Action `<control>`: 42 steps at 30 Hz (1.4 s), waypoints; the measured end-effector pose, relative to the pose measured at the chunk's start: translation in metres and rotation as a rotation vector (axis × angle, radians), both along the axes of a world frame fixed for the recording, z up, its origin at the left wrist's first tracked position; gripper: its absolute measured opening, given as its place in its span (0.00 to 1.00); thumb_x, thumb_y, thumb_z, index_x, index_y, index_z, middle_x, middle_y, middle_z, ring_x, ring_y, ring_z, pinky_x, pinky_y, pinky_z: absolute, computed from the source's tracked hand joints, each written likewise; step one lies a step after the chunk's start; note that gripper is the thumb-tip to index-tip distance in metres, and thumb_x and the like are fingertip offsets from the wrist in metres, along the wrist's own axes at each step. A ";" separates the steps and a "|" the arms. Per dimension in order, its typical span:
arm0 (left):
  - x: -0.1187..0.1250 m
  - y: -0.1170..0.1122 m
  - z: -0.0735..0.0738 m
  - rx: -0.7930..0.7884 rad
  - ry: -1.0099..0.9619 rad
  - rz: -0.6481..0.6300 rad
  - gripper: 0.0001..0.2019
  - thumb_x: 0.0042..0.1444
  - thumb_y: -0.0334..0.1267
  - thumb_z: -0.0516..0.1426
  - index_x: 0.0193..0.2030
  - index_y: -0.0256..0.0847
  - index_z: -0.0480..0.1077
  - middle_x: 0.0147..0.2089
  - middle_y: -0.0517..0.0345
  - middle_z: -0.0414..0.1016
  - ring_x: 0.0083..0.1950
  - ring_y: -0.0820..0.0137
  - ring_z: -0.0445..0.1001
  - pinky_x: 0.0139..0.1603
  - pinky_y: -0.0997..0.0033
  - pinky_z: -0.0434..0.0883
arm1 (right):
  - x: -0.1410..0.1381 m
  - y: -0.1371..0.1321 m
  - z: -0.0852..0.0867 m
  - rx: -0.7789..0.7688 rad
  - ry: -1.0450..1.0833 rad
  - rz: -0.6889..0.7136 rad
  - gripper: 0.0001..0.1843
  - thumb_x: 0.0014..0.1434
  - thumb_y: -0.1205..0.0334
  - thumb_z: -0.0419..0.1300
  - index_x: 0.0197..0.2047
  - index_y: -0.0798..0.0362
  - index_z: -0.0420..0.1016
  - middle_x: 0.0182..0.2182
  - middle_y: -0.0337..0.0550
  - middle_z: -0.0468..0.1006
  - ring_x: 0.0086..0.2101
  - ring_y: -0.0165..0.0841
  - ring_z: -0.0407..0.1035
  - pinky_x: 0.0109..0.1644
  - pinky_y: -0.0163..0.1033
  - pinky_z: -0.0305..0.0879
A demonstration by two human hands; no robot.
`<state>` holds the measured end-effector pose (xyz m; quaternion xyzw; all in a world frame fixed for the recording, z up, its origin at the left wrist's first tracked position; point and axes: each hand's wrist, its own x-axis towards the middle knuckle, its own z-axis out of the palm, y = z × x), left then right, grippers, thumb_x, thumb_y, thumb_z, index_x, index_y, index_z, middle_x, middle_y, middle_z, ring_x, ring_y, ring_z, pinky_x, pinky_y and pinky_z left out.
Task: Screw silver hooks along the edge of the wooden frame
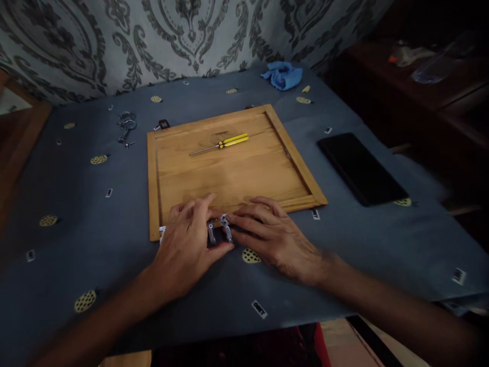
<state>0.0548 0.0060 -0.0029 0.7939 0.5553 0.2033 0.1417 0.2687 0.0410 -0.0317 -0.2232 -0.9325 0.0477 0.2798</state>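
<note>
A square wooden panel [229,168] with a raised frame lies on a table covered with a blue-grey cloth [76,204]. At the panel's near edge sits a small silver metal hinge [219,230]. My left hand [187,247] rests beside it, thumb under the hinge and fingers curled onto the panel's edge. My right hand [273,234] lies on the other side, with its fingertips pressed against the hinge. A screwdriver with a yellow handle [220,144] lies on the panel, far from both hands.
A black phone or tablet [361,167] lies right of the panel. A blue rag [281,75] sits at the far edge. Metal hooks and screws [126,127] lie at the left rear. Patterned wallpaper rises behind the table; dark furniture stands on the right.
</note>
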 end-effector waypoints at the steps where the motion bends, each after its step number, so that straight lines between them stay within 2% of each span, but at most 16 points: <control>1: 0.000 0.000 0.000 0.001 -0.001 0.000 0.41 0.49 0.32 0.71 0.65 0.43 0.53 0.51 0.51 0.82 0.56 0.53 0.79 0.56 0.50 0.71 | 0.000 0.000 0.000 0.001 0.003 0.004 0.15 0.75 0.63 0.50 0.48 0.53 0.79 0.49 0.41 0.84 0.52 0.33 0.71 0.68 0.47 0.57; 5: 0.000 0.000 -0.002 0.004 -0.002 0.017 0.42 0.48 0.33 0.72 0.65 0.41 0.54 0.50 0.50 0.82 0.55 0.53 0.79 0.56 0.50 0.71 | 0.000 0.001 -0.001 0.001 0.016 0.021 0.15 0.74 0.64 0.51 0.48 0.55 0.80 0.48 0.44 0.84 0.51 0.35 0.71 0.67 0.49 0.59; 11: 0.000 -0.001 -0.002 -0.007 -0.003 0.014 0.41 0.48 0.33 0.72 0.64 0.44 0.55 0.51 0.52 0.82 0.56 0.51 0.77 0.56 0.49 0.71 | 0.000 0.001 0.000 0.024 0.019 0.020 0.14 0.74 0.64 0.52 0.46 0.54 0.81 0.47 0.43 0.85 0.49 0.34 0.72 0.65 0.49 0.62; 19: -0.001 0.000 0.002 -0.057 0.004 -0.031 0.42 0.48 0.37 0.73 0.65 0.42 0.55 0.56 0.46 0.78 0.57 0.48 0.76 0.56 0.44 0.72 | -0.001 0.002 -0.002 0.057 -0.004 0.023 0.13 0.74 0.63 0.54 0.47 0.54 0.80 0.49 0.42 0.84 0.50 0.36 0.72 0.65 0.49 0.62; 25: 0.000 0.001 0.002 -0.071 -0.001 -0.040 0.38 0.51 0.33 0.71 0.64 0.44 0.56 0.55 0.49 0.80 0.57 0.49 0.77 0.57 0.44 0.70 | 0.000 0.002 -0.001 0.059 -0.020 0.017 0.11 0.72 0.64 0.56 0.47 0.53 0.81 0.50 0.42 0.84 0.50 0.35 0.72 0.65 0.49 0.62; 32: 0.000 0.002 0.002 -0.054 -0.028 -0.020 0.40 0.49 0.32 0.71 0.65 0.44 0.55 0.52 0.52 0.82 0.57 0.51 0.77 0.58 0.46 0.69 | -0.001 0.001 -0.002 0.052 -0.006 0.021 0.10 0.72 0.64 0.57 0.47 0.54 0.81 0.48 0.41 0.85 0.49 0.36 0.71 0.65 0.48 0.62; 42: 0.001 0.002 0.001 -0.048 -0.016 -0.020 0.42 0.48 0.33 0.72 0.65 0.44 0.54 0.51 0.52 0.83 0.58 0.50 0.77 0.57 0.45 0.69 | -0.001 0.002 0.001 0.046 0.018 0.028 0.19 0.75 0.64 0.49 0.45 0.55 0.81 0.47 0.43 0.85 0.48 0.36 0.71 0.60 0.48 0.65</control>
